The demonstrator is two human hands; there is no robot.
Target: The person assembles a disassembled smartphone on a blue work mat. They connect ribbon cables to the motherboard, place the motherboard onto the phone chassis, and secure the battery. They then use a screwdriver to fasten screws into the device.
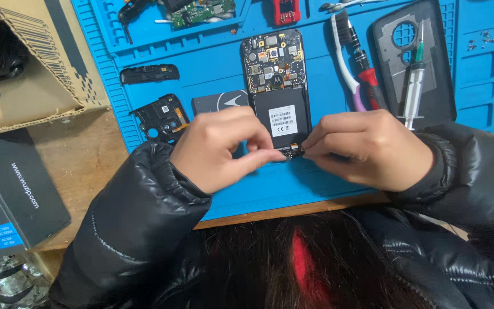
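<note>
Head view, two hands, left hand (218, 150), right hand (367, 150), pinching one opened phone (278, 86) (blue mat (212, 63))

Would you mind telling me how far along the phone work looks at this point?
Done: the phone lies open, its back cover and a black frame piece set aside. In hand: left hand and right hand pinch a small part at its bottom edge. Left: circuit board and battery remain uncovered.
</note>
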